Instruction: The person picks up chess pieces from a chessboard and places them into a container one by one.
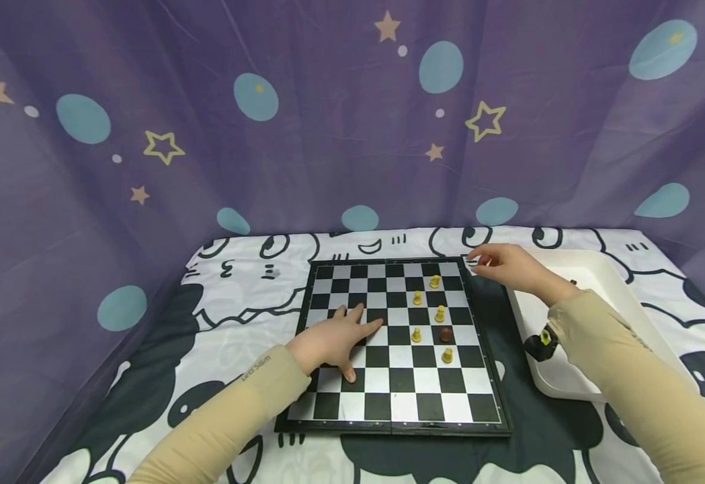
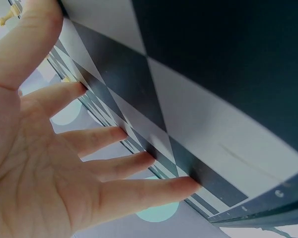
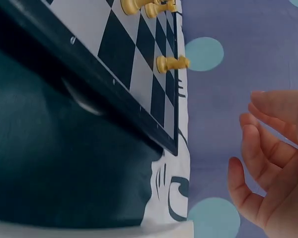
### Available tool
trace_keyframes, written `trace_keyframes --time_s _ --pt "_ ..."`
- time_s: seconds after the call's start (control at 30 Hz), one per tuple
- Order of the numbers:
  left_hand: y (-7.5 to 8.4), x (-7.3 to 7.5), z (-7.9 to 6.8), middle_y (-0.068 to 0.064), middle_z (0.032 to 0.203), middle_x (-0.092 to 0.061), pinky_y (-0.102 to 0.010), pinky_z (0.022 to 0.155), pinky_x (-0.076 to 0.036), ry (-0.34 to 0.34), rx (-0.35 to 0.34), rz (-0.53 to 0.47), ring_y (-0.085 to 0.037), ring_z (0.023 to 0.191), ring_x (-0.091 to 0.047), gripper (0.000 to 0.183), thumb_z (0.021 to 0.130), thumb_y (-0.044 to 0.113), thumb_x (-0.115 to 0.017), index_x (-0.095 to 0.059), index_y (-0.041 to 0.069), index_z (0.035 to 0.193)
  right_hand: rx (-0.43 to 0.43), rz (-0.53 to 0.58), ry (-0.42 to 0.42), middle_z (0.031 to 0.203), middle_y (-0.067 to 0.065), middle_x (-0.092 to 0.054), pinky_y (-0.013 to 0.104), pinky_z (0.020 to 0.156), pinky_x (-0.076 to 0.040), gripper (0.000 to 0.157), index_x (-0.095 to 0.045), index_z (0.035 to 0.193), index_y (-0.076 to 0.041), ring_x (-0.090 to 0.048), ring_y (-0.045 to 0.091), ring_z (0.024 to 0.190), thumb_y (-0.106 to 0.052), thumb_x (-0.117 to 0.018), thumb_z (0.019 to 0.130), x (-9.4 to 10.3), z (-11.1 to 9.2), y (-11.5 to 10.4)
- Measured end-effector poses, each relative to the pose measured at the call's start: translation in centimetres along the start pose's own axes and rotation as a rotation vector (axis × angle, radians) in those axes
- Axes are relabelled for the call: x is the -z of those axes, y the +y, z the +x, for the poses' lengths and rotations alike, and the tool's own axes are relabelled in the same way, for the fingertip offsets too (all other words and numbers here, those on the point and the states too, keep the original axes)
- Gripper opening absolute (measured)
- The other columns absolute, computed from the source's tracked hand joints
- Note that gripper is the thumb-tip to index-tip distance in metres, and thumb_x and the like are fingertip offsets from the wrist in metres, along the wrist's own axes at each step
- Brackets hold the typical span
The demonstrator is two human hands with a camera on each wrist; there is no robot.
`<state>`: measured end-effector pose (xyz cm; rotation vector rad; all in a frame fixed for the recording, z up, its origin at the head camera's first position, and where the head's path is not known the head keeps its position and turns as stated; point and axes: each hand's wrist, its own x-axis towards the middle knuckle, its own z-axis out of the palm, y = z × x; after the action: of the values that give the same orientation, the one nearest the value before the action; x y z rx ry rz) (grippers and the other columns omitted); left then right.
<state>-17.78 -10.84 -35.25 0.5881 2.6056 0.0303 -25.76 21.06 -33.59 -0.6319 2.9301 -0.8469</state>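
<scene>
A black-and-white chessboard (image 1: 391,380) lies flat on the patterned cloth. My left hand (image 1: 335,339) rests on its left half with the fingers spread, fingertips against the squares in the left wrist view. Several yellow chess pieces (image 1: 440,314) stand on the right half, around one dark red-brown piece (image 1: 445,334). Just off the board's far right corner, my right hand (image 1: 506,265) hovers over the gap beside the white tray. Its fingers are loosely bent, and nothing shows between them in the right wrist view, where a yellow horse-headed piece, a knight (image 3: 172,63), stands near the board's far edge.
The white tray (image 1: 594,265) sits right of the board, with a small dark thing (image 1: 573,282) inside, partly hidden by my right arm. A black device (image 1: 541,345) hangs at my right wrist. Behind the cloth rises a purple curtain (image 1: 352,134) with stars and dots.
</scene>
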Motion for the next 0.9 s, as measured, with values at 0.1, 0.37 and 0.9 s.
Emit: trace_keyframes --time_s 0.1,0.37,0.9 --pt "0.0 0.0 0.0 -0.012 0.159 -0.014 -0.050 0.102 -0.040 0.001 -0.002 -0.006 -0.041 0.143 -0.015 0.105 0.061 0.029 -0.086 -0.029 0.029 0.150 0.010 0.003 -0.007 0.092 0.014 -0.066 0.030 0.061 -0.043 0.028 -0.064 0.114 0.001 -0.055 0.019 0.072 -0.012 -0.063 0.089 -0.5 0.6 -0.1" --pt "0.0 0.0 -0.1 -0.012 0.158 -0.014 -0.052 0.101 -0.040 0.006 -0.001 -0.001 -0.041 0.143 -0.016 0.105 0.061 0.029 -0.086 -0.030 0.029 0.150 0.032 -0.006 -0.034 0.094 0.016 -0.066 0.033 0.064 -0.046 0.029 -0.064 0.114 0.002 -0.057 0.021 0.074 -0.012 -0.063 0.088 -1.9 2.2 -0.5" --pt "0.3 0.2 -0.4 -0.012 0.159 -0.013 -0.052 0.101 -0.041 -0.001 0.005 -0.003 -0.041 0.143 -0.015 0.105 0.061 0.028 -0.086 -0.029 0.029 0.150 0.083 0.006 -0.098 0.087 0.012 -0.065 0.032 0.062 -0.046 0.024 -0.066 0.109 0.000 -0.057 0.019 0.071 -0.008 -0.066 0.086 -4.7 3.6 -0.9"
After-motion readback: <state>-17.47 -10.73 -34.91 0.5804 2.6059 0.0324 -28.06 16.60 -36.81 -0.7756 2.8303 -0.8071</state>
